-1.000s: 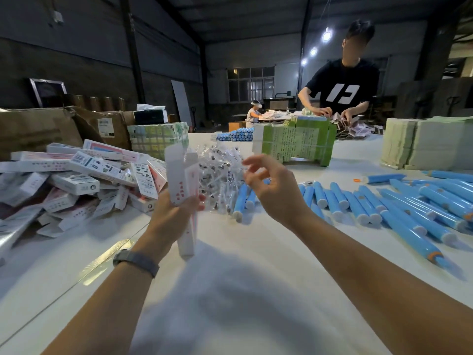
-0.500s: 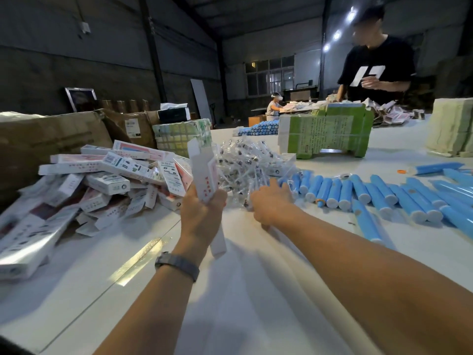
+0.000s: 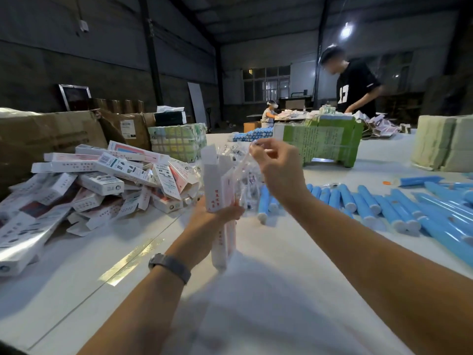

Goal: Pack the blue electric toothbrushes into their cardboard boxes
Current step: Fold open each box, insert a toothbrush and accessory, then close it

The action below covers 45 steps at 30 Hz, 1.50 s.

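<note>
My left hand (image 3: 208, 221) grips an upright white cardboard box (image 3: 216, 190) with its top flap open, above the white table. My right hand (image 3: 279, 172) is raised beside the box's top and pinches a clear plastic packet (image 3: 244, 175) that hangs down next to the box. Blue electric toothbrushes (image 3: 363, 203) lie in rows on the table to the right. A heap of white cardboard boxes (image 3: 110, 175) lies to the left.
Brown cartons (image 3: 51, 134) stand at the far left. A wrapped bundle (image 3: 179, 142) and a green bundle (image 3: 322, 142) sit behind, with pale stacks (image 3: 445, 142) at the right. A person in a black shirt (image 3: 355, 90) works at the table's far side.
My right hand dropped into the pile of clear packets, then rose with one packet pinched beside the box's top. My left hand keeps hold of the box.
</note>
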{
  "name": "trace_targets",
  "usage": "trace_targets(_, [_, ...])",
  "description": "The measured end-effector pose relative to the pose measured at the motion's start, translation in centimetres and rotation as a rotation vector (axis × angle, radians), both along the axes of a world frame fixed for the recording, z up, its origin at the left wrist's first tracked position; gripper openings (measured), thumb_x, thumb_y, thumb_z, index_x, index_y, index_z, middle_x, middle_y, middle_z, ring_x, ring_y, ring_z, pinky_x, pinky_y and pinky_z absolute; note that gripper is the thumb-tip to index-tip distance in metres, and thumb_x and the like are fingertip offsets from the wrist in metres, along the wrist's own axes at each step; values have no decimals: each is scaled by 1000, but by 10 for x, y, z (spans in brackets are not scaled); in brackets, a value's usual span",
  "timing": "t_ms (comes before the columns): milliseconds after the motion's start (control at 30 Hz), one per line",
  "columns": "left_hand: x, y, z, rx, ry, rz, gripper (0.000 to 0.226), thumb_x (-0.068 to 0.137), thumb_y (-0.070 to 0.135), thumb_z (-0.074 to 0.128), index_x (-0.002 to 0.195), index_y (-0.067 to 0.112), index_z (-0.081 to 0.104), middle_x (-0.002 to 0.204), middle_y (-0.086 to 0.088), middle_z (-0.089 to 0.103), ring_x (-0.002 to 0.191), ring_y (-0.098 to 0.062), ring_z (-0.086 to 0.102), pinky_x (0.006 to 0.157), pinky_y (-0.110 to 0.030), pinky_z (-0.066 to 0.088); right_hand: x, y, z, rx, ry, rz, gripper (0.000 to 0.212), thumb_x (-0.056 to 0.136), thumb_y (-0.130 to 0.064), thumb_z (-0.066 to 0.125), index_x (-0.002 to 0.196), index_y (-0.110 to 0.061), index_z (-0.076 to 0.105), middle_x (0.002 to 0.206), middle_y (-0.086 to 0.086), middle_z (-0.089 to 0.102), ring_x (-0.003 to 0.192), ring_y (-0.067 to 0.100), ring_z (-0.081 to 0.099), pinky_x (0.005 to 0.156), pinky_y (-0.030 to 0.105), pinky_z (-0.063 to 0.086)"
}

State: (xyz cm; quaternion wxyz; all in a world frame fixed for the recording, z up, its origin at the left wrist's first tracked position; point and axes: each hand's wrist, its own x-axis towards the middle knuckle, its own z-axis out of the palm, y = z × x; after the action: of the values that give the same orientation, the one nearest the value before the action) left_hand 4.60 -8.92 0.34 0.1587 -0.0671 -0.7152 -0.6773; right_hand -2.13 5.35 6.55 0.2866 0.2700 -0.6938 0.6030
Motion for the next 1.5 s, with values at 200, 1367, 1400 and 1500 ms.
trace_targets(200, [12, 6, 3, -10, -60, -355, 40, 58, 20, 75, 97, 23, 68, 84, -2, 66, 82, -16, 63, 87, -38, 53, 63, 28, 40, -330, 106, 220, 11, 80, -11, 63, 83, -21, 68, 69, 6, 66, 56, 12, 53, 51, 24, 45])
trace_targets(1367, [7, 21, -5, 101, -51, -449, 45, 61, 27, 76, 101, 15, 60, 87, -9, 66, 81, -21, 67, 81, -36, 55, 56, 37, 18, 623, 462, -31, 29, 91, -34, 59, 78, -11, 72, 99, 1, 57, 86, 18, 55, 70, 35, 49])
trace_targets(1400, [6, 21, -5, 102, -51, -438, 47, 60, 27, 76, 102, 14, 59, 86, -8, 67, 81, -21, 67, 81, -36, 55, 56, 37, 17, 657, 469, -39, 32, 92, -37, 56, 80, -12, 73, 101, 2, 57, 89, 17, 54, 71, 34, 46])
trace_targets(1500, [3, 20, -7, 108, -50, -426, 44, 61, 28, 76, 100, 16, 61, 86, -8, 68, 81, -21, 68, 81, -36, 56, 55, 37, 19, 737, 437, -88, 39, 93, -46, 50, 89, -16, 74, 107, 0, 56, 96, 15, 50, 72, 34, 44])
